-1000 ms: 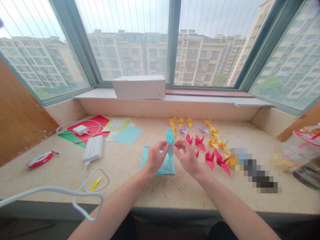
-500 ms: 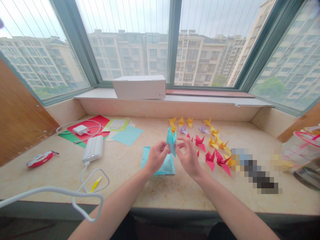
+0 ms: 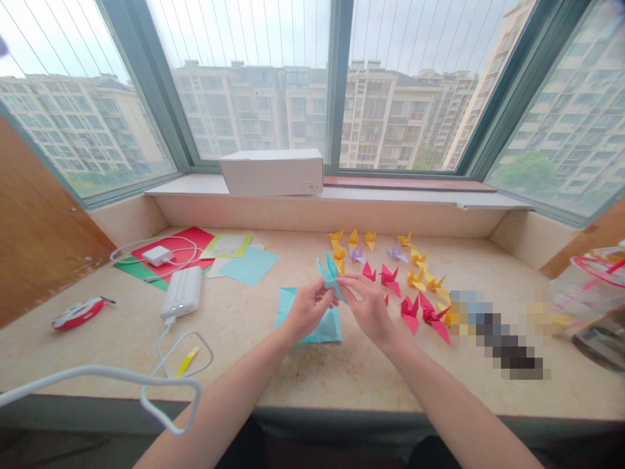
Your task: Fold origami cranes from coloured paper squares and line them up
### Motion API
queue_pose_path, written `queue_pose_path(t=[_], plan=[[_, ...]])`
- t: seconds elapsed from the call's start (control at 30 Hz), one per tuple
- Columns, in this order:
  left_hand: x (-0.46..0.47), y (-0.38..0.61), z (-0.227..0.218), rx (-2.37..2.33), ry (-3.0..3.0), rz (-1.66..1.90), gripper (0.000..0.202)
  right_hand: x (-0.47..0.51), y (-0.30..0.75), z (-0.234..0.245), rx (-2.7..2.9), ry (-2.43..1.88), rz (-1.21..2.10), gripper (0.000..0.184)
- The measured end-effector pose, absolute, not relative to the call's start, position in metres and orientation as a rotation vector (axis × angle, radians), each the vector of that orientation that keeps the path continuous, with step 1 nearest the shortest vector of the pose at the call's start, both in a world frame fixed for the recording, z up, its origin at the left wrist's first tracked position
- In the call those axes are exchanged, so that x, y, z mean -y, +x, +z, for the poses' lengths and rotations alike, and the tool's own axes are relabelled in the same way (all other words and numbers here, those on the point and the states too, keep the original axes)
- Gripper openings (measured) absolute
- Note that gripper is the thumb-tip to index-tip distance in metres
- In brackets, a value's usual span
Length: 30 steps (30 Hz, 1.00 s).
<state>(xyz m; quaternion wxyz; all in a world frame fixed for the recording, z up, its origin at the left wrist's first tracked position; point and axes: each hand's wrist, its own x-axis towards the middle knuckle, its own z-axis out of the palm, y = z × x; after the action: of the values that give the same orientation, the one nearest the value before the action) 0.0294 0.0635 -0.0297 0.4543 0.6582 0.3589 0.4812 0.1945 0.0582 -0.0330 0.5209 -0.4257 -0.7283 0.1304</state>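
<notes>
My left hand point(image 3: 306, 310) and my right hand point(image 3: 367, 307) both pinch a half-folded light blue paper figure point(image 3: 329, 275), held a little above the stone counter point(image 3: 342, 371). Its narrow points lean up and to the left. Under my hands lies a flat stack of light blue paper squares point(image 3: 293, 306). Just right of my right hand stand several finished paper cranes: red ones point(image 3: 430, 315), yellow ones point(image 3: 418, 277) and pale purple ones point(image 3: 357, 254).
A white power bank point(image 3: 182, 292) with a looping white cable point(image 3: 146, 384) lies at the left. Red, green and blue paper sheets point(image 3: 195, 238) with a charger point(image 3: 157, 255) sit beyond. A red tape dispenser point(image 3: 78, 311) is far left, a white box point(image 3: 271, 170) on the sill.
The blue figure has turned from upright to leaning left, and both hands have dropped slightly and closed in on its lower part.
</notes>
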Motion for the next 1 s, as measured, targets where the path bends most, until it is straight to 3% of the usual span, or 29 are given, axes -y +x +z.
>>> queue_pose_path(t=[0.4, 0.77, 1.0], plan=[[-0.064, 0.028, -0.029, -1.006, 2.028, 1.308, 0.015, -0.063, 0.198, -0.035, 1.81, -1.075, 0.166, 0.03], [-0.067, 0.03, -0.031, -0.943, 1.606, 1.28, 0.028, -0.056, 0.19, -0.029, 1.579, -1.033, 0.496, 0.026], [-0.068, 0.028, -0.031, -0.755, 1.398, 1.354, 0.031, -0.052, 0.188, -0.025, 1.749, -0.899, 0.361, 0.023]])
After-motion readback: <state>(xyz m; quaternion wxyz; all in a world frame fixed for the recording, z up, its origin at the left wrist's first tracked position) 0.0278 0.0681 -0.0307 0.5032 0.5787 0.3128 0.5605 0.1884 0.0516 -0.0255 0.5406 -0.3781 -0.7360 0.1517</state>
